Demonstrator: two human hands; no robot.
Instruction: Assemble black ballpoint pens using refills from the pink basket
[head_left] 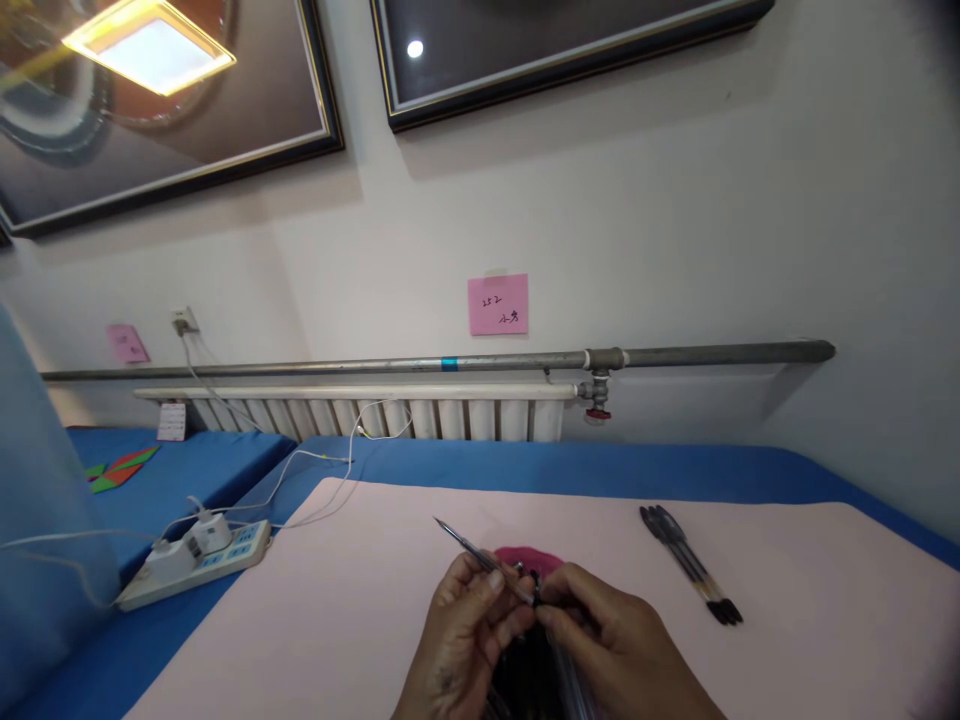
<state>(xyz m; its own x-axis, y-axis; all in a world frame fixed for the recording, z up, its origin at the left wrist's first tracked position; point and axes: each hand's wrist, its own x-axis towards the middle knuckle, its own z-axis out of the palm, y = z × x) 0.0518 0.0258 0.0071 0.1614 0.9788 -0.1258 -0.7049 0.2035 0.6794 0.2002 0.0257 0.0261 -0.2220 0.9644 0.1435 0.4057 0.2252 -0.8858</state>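
My left hand (463, 625) is closed on a slim pen (469, 545), its pointed tip aimed up and to the left. At the pen's lower end, the thumb and fingers of my right hand (611, 635) are pinched together. What sits between those right fingertips is small and mostly hidden. Just behind and below both hands is a pink container (531, 556), with dark and clear pen parts (534, 665) visible between my hands. To the right, several black-capped pens (690, 562) lie side by side on the pink sheet (300, 600).
A white power strip (199, 565) with plugs and cables lies on the blue cloth (600, 460) at the left. Coloured flat pieces (124, 468) rest on another blue table. A radiator (435, 415) and a pipe (517, 362) run along the wall behind.
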